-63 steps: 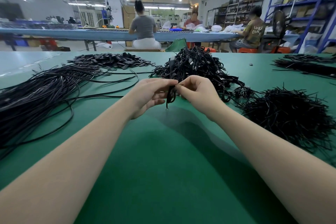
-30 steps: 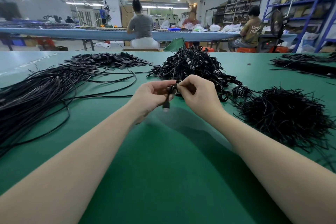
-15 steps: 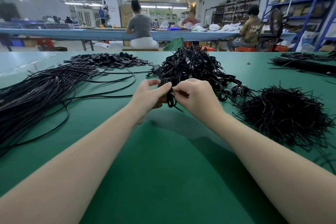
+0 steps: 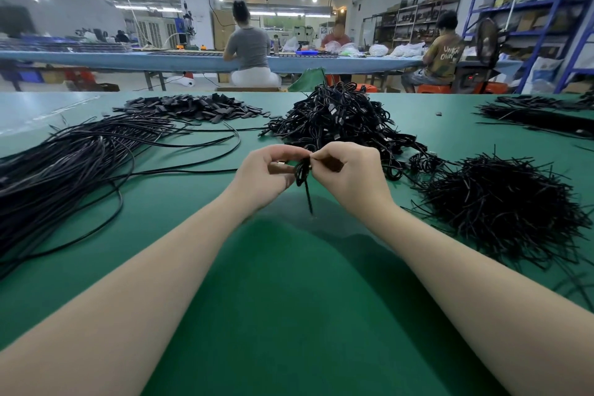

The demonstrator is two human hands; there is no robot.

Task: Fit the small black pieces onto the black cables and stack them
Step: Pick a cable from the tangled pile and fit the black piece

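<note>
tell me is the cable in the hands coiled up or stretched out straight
Coiled: the cable forms a small bundle pinched between the left hand and right hand, one short end hanging down.

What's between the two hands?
In the head view, a small coiled black cable sits between the left hand and right hand, both pinching it.

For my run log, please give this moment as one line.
left hand: holds coiled cable | right hand: pinches same cable | cable tail: hangs down | finished pile: behind hands
</note>
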